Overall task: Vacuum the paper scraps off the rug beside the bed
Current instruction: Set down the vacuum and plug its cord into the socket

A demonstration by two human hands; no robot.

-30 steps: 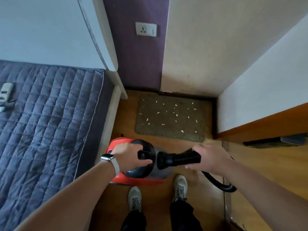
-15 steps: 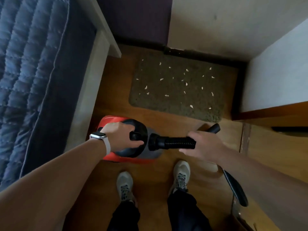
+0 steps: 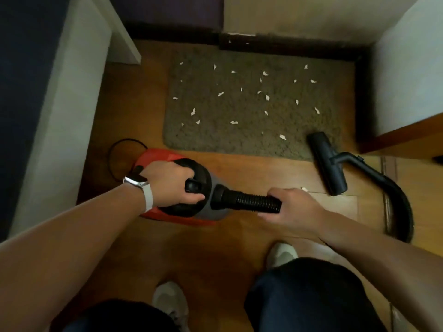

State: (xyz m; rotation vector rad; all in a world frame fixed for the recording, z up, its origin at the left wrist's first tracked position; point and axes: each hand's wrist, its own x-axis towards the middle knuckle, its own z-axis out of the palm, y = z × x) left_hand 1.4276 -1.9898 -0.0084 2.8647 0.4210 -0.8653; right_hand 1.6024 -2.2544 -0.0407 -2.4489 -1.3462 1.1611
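A red and black canister vacuum (image 3: 158, 156) sits on the wooden floor just in front of my feet. My left hand (image 3: 171, 183) grips its black top handle. My right hand (image 3: 294, 207) holds the ribbed black hose (image 3: 247, 200) close to where it joins the canister. The hose loops round to the right and ends in a black floor nozzle (image 3: 327, 164), which lies at the rug's near right corner. The brown-grey rug (image 3: 239, 140) carries several small white paper scraps (image 3: 233, 122).
The white bed frame (image 3: 67, 99) runs along the left. A black power cord (image 3: 117, 152) loops beside the vacuum. Walls and a dark skirting (image 3: 287, 47) close the far side, a wooden-edged panel (image 3: 402, 137) the right. One scrap (image 3: 304, 188) lies on the floor near my right hand.
The view has tilted down and closer to the floor. The floor nozzle has come into sight at the rug's right corner. Both hands keep their hold.
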